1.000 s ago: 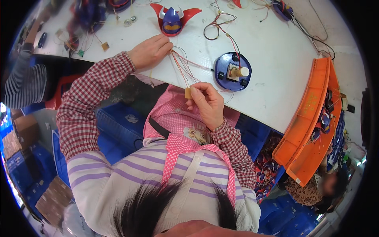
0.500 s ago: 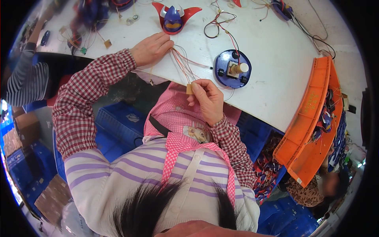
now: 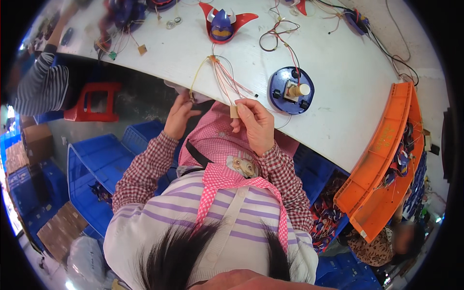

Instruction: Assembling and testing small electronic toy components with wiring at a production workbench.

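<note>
My right hand (image 3: 254,123) pinches a small tan square piece (image 3: 234,111) between thumb and fingers, just off the table's front edge. Thin red and white wires (image 3: 223,79) run from near this piece up to a brown circuit board (image 3: 213,58) on the table. A yellow wire (image 3: 195,77) from that board hangs over the edge. Beside its dangling end is my left hand (image 3: 179,118), thumb and fingers apart. Beyond the board sits a purple figure head (image 3: 221,25) with silver horns and red wings. Right of the wires rests a round blue base (image 3: 278,100) with a white cylinder (image 3: 303,89).
An orange bin (image 3: 374,159) holding wired parts stands at the table's right end. More wired pieces lie along the back of the white table (image 3: 333,116). At the left are a co-worker's striped sleeve (image 3: 46,89), a red stool (image 3: 99,86) and blue crates (image 3: 99,159).
My left hand has left the wire bundle on the table and come down toward me, below the edge near the yellow wire. My right hand still holds the tan piece.
</note>
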